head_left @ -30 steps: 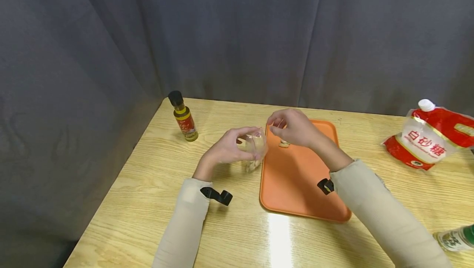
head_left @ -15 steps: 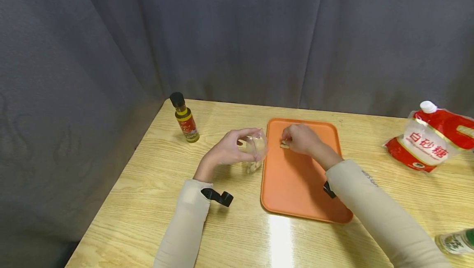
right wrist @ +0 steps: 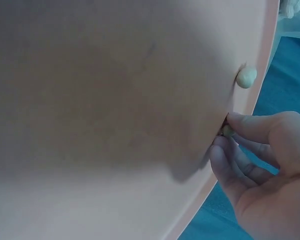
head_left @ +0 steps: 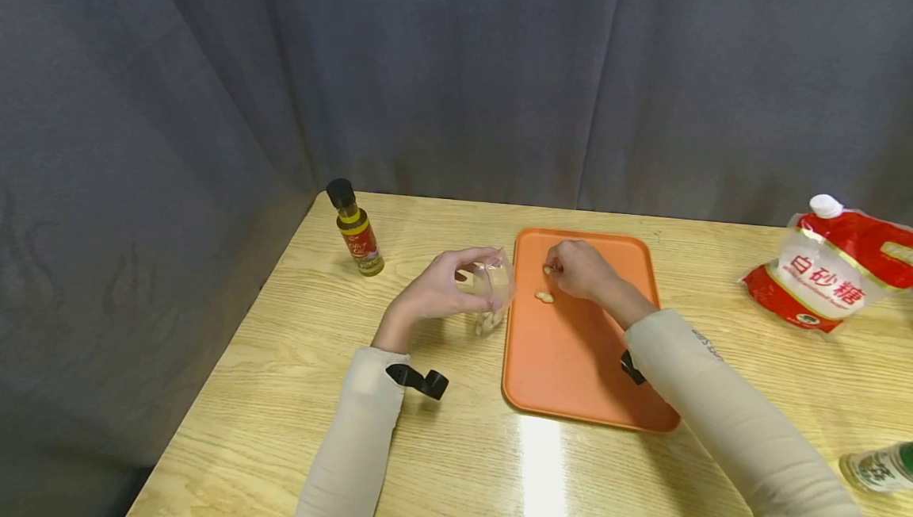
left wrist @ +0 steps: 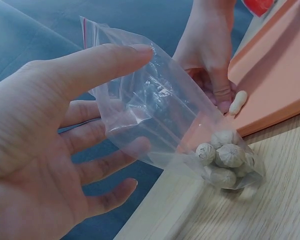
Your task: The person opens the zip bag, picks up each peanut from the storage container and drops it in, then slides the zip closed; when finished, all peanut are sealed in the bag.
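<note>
- Head view: the left hand (head_left: 444, 285) curved its thumb and fingers around the upper part of a clear bag (head_left: 502, 281), just beside the left edge of an orange tray (head_left: 563, 374).
- Peanuts (left wrist: 230, 156) in their shells lay bunched in the bottom of that bag.
- The right hand (head_left: 581, 269) had its thumb and fingertips together, pinching a small peanut (right wrist: 228, 131) over the far left part of the tray; whether it touched the tray could not be told.
- A second peanut (head_left: 544, 296) lay on the tray, on the near side of those fingertips.
- On the bench (head_left: 299, 422), an oil bottle (head_left: 360, 239) stood at far left, a red-and-white sugar pouch (head_left: 820, 271) sat well to the right, and a green-lidded jar (head_left: 877, 469) was at near right, partly out of frame.
- A dark curtain (head_left: 442, 89) hung beyond.
</note>
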### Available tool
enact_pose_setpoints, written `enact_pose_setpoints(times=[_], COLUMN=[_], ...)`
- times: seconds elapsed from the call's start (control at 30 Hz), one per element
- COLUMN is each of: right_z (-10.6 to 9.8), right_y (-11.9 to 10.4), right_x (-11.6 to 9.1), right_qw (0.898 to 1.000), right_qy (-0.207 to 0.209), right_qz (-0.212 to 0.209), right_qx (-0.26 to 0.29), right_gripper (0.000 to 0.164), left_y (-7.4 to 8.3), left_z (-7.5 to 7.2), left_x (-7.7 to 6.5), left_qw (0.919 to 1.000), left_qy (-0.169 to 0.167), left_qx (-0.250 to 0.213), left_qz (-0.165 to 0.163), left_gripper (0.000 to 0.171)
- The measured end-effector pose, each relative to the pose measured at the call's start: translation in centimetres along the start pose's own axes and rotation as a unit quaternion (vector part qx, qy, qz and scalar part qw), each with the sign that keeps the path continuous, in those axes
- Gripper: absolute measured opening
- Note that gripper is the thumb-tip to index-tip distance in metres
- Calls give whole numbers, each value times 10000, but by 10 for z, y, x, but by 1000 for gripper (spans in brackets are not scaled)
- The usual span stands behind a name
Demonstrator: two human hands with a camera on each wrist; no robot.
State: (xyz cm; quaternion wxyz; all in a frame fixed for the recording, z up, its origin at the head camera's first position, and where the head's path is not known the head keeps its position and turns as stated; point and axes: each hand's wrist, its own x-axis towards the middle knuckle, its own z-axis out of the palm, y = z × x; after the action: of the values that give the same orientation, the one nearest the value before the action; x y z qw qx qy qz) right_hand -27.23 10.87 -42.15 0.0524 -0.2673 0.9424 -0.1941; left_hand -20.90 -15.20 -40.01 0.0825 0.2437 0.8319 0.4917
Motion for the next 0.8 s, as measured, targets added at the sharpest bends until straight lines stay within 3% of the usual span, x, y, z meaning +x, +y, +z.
enact_pose_setpoints(times=[0.2,0.4,0.63,0.8], right_z=[-1,-7,-27,-40], right_y=[1,-4,-36,-62], right_x=[-1,-4,-11,-18], right_qw=[9998,9987,9937,9894], right_qy=[77,73,451,745], right_qz=[40,-182,-810,-1032], right_qx=[189,466,629,701], right_gripper=[14,15,11,6], left_y=[-1,-2,-3,-2], left_z=[1,1,0,0], left_x=[1,1,1,1], left_qw=[10000,10000,10000,10000], left_qy=[13,1,-8,-44], left_qx=[13,66,12,-8], left_qz=[-20,-9,63,30], left_gripper=[75,75,75,75])
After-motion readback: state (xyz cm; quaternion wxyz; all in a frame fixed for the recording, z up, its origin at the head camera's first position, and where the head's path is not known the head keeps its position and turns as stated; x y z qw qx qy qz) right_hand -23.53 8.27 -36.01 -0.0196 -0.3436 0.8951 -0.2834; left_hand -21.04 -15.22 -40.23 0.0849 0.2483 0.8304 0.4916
